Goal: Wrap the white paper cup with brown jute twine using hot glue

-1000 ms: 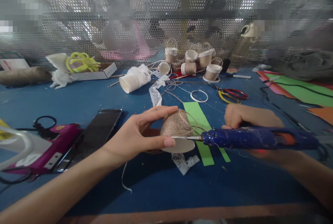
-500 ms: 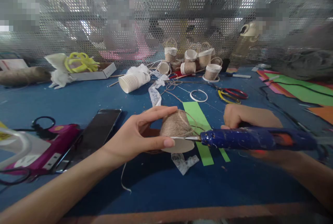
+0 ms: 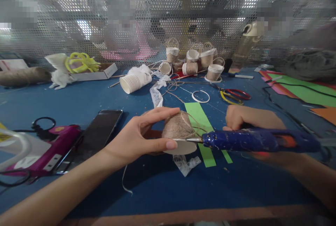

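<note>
My left hand (image 3: 147, 133) grips a paper cup (image 3: 178, 126) wrapped in brown twine, thumb at its white rim and fingers over the far side. The cup is tilted with a pale, round end toward me. In my right hand (image 3: 252, 119) is a blue hot glue gun (image 3: 241, 139), its metal nozzle touching or very near the edge of the twine. A loose strand of twine runs from the cup behind the nozzle. Under the work lie a light green paper strip (image 3: 196, 114) and a scrap of white lace (image 3: 185, 166).
Several small twine-wrapped baskets (image 3: 214, 73) stand at the back by a perforated metal screen (image 3: 147, 16). Scissors (image 3: 233, 96), a white ring (image 3: 201, 96) and stacked paper cups (image 3: 133, 82) lie nearer. To the left are a phone (image 3: 101, 128) and a magenta power strip (image 3: 55, 149).
Almost nothing differs. The cup has shifted very slightly to the right in my left hand, and the glue gun stays at its edge.
</note>
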`<state>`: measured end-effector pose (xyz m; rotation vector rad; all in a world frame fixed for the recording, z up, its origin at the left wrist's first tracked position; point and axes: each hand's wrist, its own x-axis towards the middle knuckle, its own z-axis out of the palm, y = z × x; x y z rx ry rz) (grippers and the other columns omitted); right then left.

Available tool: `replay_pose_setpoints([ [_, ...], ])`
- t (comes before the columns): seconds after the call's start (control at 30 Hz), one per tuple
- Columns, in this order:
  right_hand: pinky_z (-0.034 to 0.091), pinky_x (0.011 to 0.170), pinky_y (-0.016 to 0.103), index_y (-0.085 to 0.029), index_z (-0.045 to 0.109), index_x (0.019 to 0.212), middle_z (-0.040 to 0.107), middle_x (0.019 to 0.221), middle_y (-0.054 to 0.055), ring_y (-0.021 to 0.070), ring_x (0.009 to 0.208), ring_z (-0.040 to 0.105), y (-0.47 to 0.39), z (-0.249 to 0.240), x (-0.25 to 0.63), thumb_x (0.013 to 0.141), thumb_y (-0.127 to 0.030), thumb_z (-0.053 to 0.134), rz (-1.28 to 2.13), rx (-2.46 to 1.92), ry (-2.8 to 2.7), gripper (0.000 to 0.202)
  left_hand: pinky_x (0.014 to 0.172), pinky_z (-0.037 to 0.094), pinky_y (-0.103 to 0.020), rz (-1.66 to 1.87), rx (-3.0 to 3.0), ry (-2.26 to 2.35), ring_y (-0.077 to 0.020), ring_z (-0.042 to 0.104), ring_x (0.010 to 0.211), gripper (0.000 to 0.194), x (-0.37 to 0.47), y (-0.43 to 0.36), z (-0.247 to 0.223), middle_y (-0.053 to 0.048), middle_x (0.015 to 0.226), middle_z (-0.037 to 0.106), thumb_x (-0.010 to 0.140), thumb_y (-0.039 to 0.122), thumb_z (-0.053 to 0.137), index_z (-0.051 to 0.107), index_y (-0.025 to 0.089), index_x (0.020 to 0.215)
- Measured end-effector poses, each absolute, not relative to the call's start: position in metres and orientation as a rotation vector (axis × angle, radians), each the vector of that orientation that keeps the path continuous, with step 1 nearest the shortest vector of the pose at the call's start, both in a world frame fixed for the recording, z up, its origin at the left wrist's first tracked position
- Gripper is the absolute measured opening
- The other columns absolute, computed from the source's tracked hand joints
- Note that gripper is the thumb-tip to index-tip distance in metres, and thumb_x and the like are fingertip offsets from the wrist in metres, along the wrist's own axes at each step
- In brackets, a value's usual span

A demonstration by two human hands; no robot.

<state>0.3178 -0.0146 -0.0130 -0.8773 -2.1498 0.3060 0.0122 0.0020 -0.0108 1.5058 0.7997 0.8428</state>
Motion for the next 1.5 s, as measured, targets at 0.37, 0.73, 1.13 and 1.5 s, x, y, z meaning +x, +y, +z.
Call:
replay_pose_setpoints([
  [0.37, 0.034, 0.049, 0.027, -0.024, 0.042, 0.071, 0.048, 0.064, -0.006, 0.0107, 0.054, 0.046, -0.0134, -0.0133, 0.3164, 0.092, -0.021, 0.063, 0.304, -0.881, -2.154, 0.029, 0.089, 0.062, -0.017, 0.854, 1.542, 0.786, -0.0237, 0.063, 0.127, 0.054, 0.0129, 0.0017, -0.0118, -0.001, 0.136, 0.064, 0.073, 0.029, 0.093, 0.076, 0.041, 0.123],
  [0.73, 0.034, 0.048, 0.026, -0.024, 0.042, 0.071, 0.047, 0.064, -0.006, 0.0099, 0.053, 0.046, -0.0152, -0.0104, 0.3145, 0.091, -0.019, 0.062, 0.291, -0.880, -2.163, 0.029, 0.091, 0.063, -0.019, 0.848, 1.582, 0.799, -0.0249, 0.061, 0.131, 0.055, 0.0122, 0.0024, -0.0121, -0.001, 0.139, 0.064, 0.074, 0.029, 0.092, 0.075, 0.042, 0.125],
  [1.13, 0.035, 0.047, 0.025, -0.024, 0.042, 0.071, 0.048, 0.063, -0.006, 0.0103, 0.052, 0.047, -0.0154, -0.0095, 0.3116, 0.092, -0.020, 0.062, 0.248, -0.860, -2.167, 0.029, 0.091, 0.064, -0.024, 0.847, 1.581, 0.792, -0.0266, 0.060, 0.132, 0.054, 0.0126, 0.0010, -0.0116, -0.003, 0.140, 0.063, 0.075, 0.028, 0.091, 0.075, 0.039, 0.126],
  [1.5, 0.034, 0.049, 0.027, -0.024, 0.043, 0.070, 0.048, 0.064, -0.006, 0.0105, 0.054, 0.046, -0.0149, -0.0116, 0.3163, 0.091, -0.020, 0.064, 0.257, -0.888, -2.161, 0.030, 0.085, 0.064, -0.021, 0.846, 1.567, 0.801, -0.0291, 0.065, 0.125, 0.056, 0.0112, 0.0028, -0.0104, -0.005, 0.141, 0.063, 0.074, 0.028, 0.092, 0.075, 0.036, 0.127],
])
